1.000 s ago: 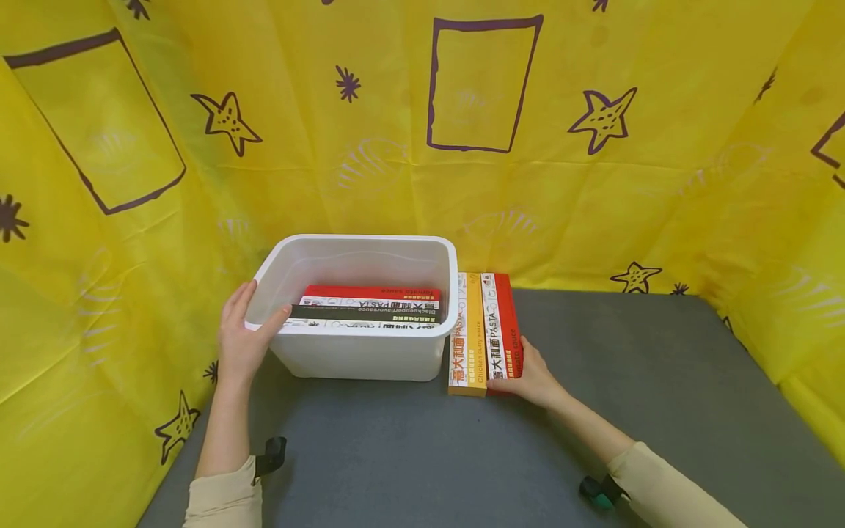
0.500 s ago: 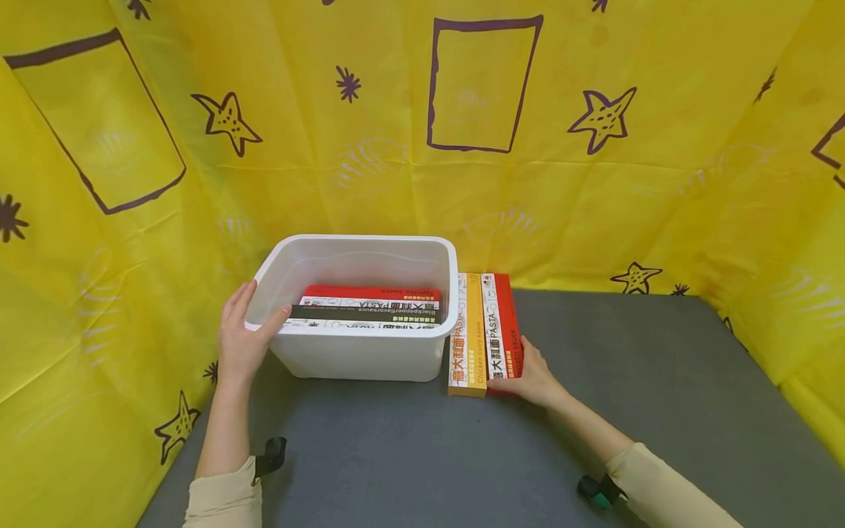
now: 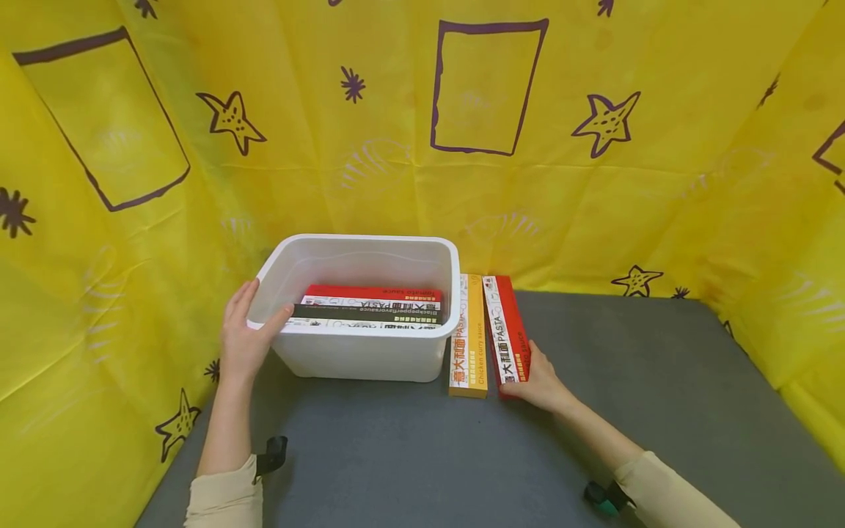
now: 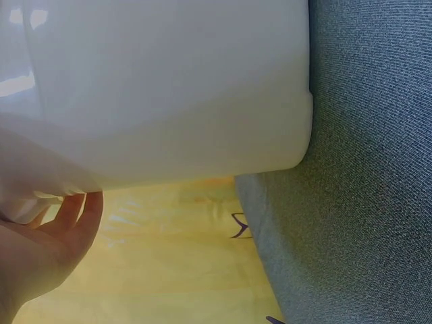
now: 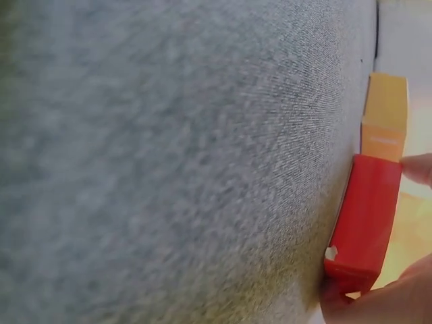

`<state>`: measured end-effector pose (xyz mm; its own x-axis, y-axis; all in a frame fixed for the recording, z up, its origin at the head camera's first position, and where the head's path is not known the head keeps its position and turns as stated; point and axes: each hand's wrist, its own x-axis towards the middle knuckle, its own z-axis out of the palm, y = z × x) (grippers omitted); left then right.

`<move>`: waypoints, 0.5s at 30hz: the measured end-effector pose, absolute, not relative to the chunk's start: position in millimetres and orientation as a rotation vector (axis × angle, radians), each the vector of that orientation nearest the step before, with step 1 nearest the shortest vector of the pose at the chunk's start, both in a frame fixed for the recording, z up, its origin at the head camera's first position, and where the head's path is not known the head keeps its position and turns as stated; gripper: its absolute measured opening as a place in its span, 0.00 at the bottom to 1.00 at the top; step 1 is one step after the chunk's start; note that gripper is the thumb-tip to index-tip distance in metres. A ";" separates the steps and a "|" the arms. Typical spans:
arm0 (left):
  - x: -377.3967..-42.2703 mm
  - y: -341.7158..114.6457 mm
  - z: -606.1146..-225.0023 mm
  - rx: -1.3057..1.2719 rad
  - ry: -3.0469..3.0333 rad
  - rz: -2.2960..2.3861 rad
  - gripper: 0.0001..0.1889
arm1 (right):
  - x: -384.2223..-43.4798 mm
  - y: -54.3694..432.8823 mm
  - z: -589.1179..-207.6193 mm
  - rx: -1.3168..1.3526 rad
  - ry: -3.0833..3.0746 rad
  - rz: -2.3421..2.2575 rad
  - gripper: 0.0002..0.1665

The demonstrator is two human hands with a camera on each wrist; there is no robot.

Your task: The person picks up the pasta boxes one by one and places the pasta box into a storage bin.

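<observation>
My left hand [image 3: 244, 337] grips the front left corner of a white plastic bin [image 3: 359, 357], its thumb over the rim; in the left wrist view its fingers [image 4: 86, 219] press the outer wall. My right hand [image 3: 544, 383] holds the near end of a red tomato sauce pasta box [image 3: 507, 330], thumb on one side and fingers on the other. That box lies at a slant, a narrow wedge of gap between it and a yellow chicken curry pasta box [image 3: 470, 337] beside the bin. In the right wrist view the red box's end [image 5: 368, 209] shows close over the table.
Inside the bin stand a red pasta box [image 3: 372, 291] and a black pepper pasta box [image 3: 363, 313], side by side. The grey tabletop [image 3: 409, 455] runs in front and to the right. A yellow printed cloth [image 3: 389, 198] hangs behind and along both sides.
My right hand has shifted slightly right, swinging the red box's near end away from the yellow box and leaving a gap. The left hand stays on the bin's rim.
</observation>
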<state>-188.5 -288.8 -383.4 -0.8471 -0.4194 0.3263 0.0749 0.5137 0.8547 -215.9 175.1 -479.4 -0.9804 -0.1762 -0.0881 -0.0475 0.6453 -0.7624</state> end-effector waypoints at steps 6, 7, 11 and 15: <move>-188.6 -289.3 -382.8 0.276 -2.258 -1.304 0.38 | -216.9 181.2 -487.3 -0.296 2.808 -1.173 0.62; -188.5 -289.2 -382.7 0.276 -2.257 -1.305 0.39 | -217.6 181.8 -489.2 -0.329 2.834 -1.163 0.61; -188.2 -288.8 -382.4 0.276 -2.256 -1.300 0.39 | -218.8 182.6 -492.8 -0.410 2.884 -1.169 0.56; -187.8 -288.9 -382.4 0.280 -2.259 -1.292 0.39 | -218.8 182.5 -492.7 -0.405 2.891 -1.174 0.55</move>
